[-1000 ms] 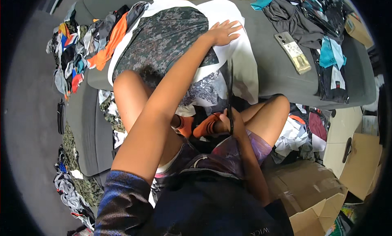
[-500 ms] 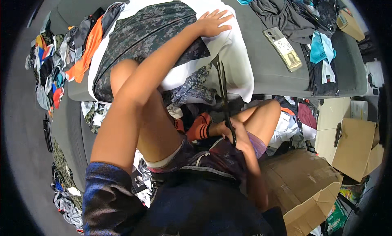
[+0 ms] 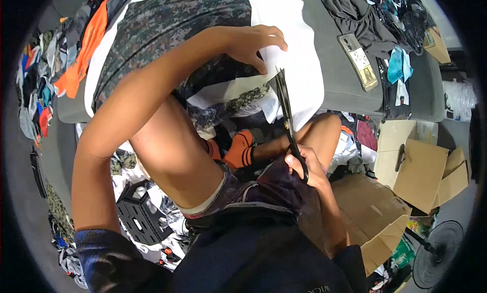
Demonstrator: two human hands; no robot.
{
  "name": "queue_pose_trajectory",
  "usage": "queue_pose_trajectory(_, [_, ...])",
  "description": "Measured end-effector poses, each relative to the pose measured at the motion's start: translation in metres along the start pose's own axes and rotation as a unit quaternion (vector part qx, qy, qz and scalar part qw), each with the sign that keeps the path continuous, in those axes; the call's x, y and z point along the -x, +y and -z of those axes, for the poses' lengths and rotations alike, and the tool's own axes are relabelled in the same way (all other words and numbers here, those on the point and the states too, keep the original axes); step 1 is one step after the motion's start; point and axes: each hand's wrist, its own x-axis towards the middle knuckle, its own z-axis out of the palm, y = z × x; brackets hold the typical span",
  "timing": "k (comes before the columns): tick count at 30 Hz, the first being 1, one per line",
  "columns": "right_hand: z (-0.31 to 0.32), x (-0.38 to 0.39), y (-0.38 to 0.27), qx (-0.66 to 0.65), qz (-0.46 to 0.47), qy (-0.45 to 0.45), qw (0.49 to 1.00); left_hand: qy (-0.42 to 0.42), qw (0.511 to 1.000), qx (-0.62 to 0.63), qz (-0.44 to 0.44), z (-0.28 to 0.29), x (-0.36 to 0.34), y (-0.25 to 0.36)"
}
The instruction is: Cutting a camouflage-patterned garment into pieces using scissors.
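Inspector: How are the hands standing?

Operator: From my remote station I am seeing the right hand [image 3: 313,168] gripping black scissors [image 3: 287,108] by the handles, blades slightly parted. The left hand [image 3: 251,42] is touching the white cloth [image 3: 307,54] near the tips, its thumb and fingers standing apart; whether it is pinching, I cannot tell.

Inspector: Where is the cloth lying?

Operator: It is draping over the front of the grey sofa [image 3: 350,97], beside the camouflage panel [image 3: 172,31].

Inspector: Your concerns?

Operator: I am rating two. Slack cloth could be bunching between the blades, causing a ragged cut; and the left thumb is sitting close enough to risk a nick.
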Motion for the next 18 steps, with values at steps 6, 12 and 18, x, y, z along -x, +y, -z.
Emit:
queue_pose_trajectory(6, [-0.022,0.001,0.005,0.045,0.011,0.043,0.998,-0.017,0.996,-0.080,0.031,-0.014,-0.001,0.003])
queue_pose_trajectory(12, [-0.035,0.002,0.012,0.030,0.025,0.084,0.996,-0.026,0.991,-0.123,0.042,-0.017,-0.008,0.002])
queue_pose_trajectory(18, [0.024,0.012,-0.005,0.161,0.007,0.040,0.986,-0.039,0.989,-0.124,0.073,-0.020,-0.010,0.010])
